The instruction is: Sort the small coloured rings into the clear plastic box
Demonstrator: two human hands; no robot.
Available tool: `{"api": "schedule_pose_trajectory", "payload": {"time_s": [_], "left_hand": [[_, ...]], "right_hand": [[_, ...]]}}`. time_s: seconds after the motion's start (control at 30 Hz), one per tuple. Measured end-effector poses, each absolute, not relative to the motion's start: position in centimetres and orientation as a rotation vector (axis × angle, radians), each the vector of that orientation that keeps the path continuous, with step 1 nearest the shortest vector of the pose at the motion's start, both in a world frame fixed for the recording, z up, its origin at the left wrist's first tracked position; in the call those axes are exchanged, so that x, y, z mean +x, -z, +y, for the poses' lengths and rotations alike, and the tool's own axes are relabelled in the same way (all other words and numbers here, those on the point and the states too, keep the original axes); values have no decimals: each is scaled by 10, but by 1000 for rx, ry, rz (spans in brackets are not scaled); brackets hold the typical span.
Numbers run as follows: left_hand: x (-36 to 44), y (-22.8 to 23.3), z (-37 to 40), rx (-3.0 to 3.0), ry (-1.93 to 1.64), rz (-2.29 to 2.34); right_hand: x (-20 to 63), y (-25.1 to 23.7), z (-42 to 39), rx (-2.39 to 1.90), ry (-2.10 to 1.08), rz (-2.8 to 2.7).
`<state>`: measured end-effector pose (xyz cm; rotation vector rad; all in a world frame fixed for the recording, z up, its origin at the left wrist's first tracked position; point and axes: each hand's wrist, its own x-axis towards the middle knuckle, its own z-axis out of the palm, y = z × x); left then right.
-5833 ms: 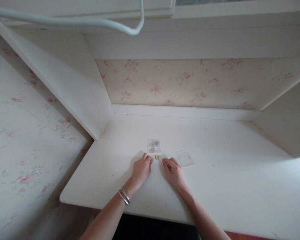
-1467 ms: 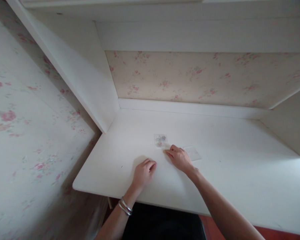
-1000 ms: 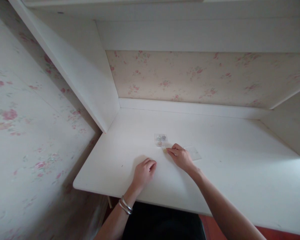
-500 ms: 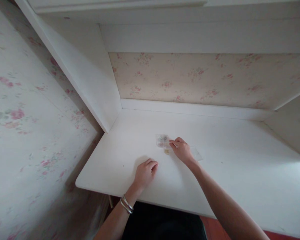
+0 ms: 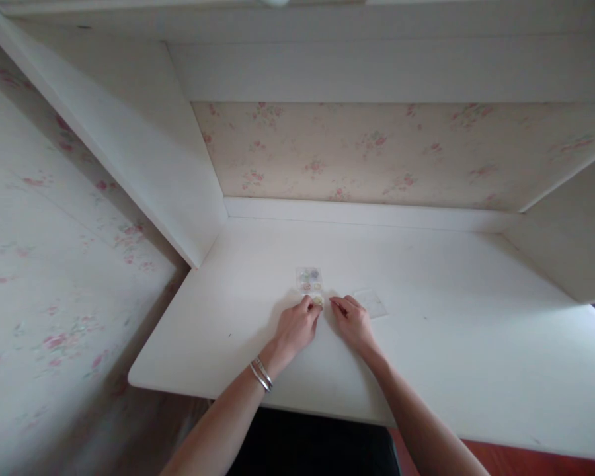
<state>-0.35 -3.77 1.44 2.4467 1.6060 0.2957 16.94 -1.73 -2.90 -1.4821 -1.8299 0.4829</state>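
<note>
Your left hand [image 5: 296, 327] and right hand [image 5: 353, 322] rest knuckles-up on the white counter [image 5: 451, 344], fingertips drawn together around a small yellowish ring [image 5: 318, 301] that lies on the surface between them. The left fingertips touch or nearly touch the ring; whether it is pinched or merely steadied cannot be told at this size. The right fingers are curled and point toward it, holding nothing that shows. A small clear packet [image 5: 308, 279] with coloured pieces inside lies flat just beyond the ring, close enough to reach without shifting the arms. A second clear bag [image 5: 371, 303], seemingly empty, lies flat just beside the right hand, partly behind its knuckles. Both bracelets [image 5: 260, 375] sit on the left wrist, clear of the work. The counter's front edge is well behind the hands; a side panel [image 5: 143, 158] closes the left, the wall [image 5: 357, 152] the back. Open surface extends widely to the right.
</note>
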Motion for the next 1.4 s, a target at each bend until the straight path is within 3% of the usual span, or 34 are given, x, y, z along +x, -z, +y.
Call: {"api": "schedule_pose_trajectory", "payload": {"time_s": [0.47,0.87,1.13,1.4], "left_hand": [[-4,-8,-14,2543,-222,1541],[-4,-22,-11,2416,-433,1705],[5,-30,17,2352,-333,1810],[-5,-17,6,2330,-378,1836]], "right_hand": [[175,28,-11,-1474,-522,-1820],[175,29,-13,-1484,-497,-1860],[164,8,-25,-1481,-317,-2241],[161,9,-22,-1509,-250,-2268]]}}
